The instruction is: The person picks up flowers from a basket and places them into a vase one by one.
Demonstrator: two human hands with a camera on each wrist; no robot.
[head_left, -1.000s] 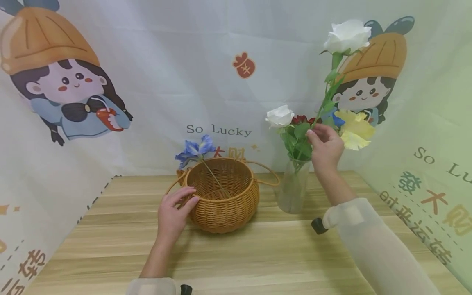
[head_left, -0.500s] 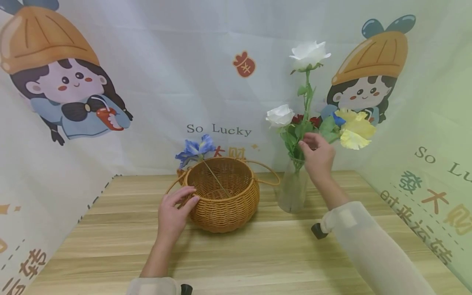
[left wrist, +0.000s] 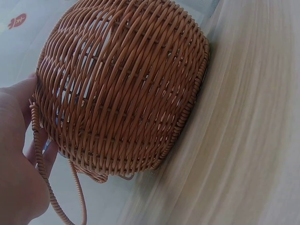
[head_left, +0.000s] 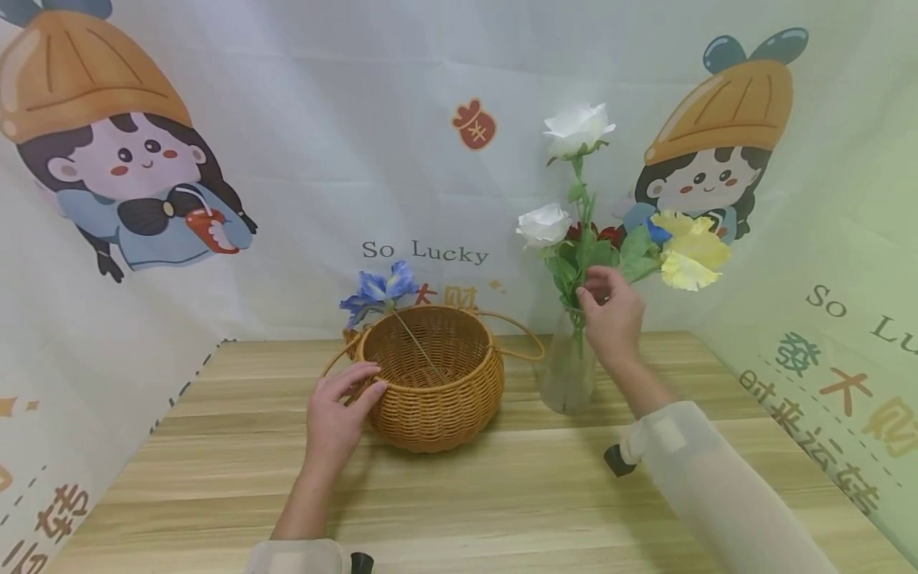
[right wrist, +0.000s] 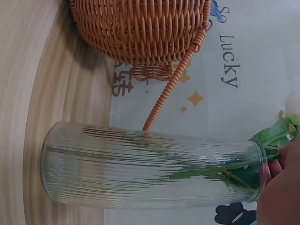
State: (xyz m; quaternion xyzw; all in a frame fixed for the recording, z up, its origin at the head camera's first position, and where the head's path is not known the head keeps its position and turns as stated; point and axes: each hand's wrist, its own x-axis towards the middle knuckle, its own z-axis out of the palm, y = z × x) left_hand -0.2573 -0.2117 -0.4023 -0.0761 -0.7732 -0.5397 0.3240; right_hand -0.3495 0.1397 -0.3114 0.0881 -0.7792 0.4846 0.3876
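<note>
A round wicker basket (head_left: 437, 418) sits on the table, left of centre. My left hand (head_left: 335, 413) holds its near-left rim between thumb and fingers. A blue flower (head_left: 378, 288) leans out over the basket's far-left rim, its thin stem reaching inside. To the right stands a clear ribbed glass vase (right wrist: 154, 168). My right hand (head_left: 615, 317) is at its mouth, pinching the stem of the tall white rose (head_left: 578, 130). The cut end of a green stem (right wrist: 187, 174) shows through the glass, well above the vase's bottom. Leaves partly hide the right fingertips.
The vase also bears a lower white rose (head_left: 543, 226), a red flower (head_left: 611, 236) and a yellow flower (head_left: 690, 253) leaning right, with a bit of blue beside it. One basket handle (head_left: 522, 343) sticks out toward the vase. A printed cloth (head_left: 315, 119) hangs behind the wooden table (head_left: 488, 502).
My right hand has moved down and left, lowering the tall white rose; its stem has gone from leaning right to nearly upright over the vase. The left hand and basket have stayed put.
</note>
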